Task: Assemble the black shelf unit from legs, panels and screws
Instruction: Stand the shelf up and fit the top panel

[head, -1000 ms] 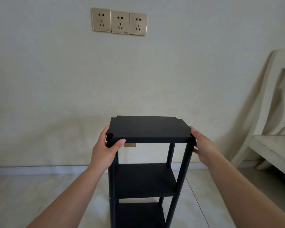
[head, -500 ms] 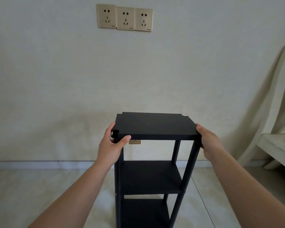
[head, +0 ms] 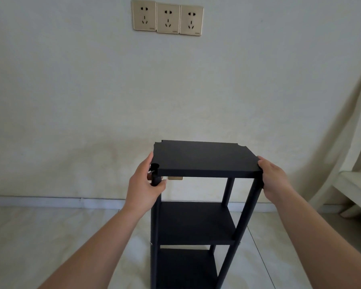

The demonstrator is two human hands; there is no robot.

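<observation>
The black shelf unit (head: 196, 205) stands upright on the floor (head: 50, 236) near the wall (head: 92, 101); its top panel (head: 204, 158) lies across the legs. The left hand (head: 143, 188) has its grip curled round the near-left leg (head: 155, 180) just under the panel, apparently to steady the joint; the right hand (head: 276, 180) wraps the panel's near-right corner, probably seating it; far corner notches show no leg tops.
</observation>
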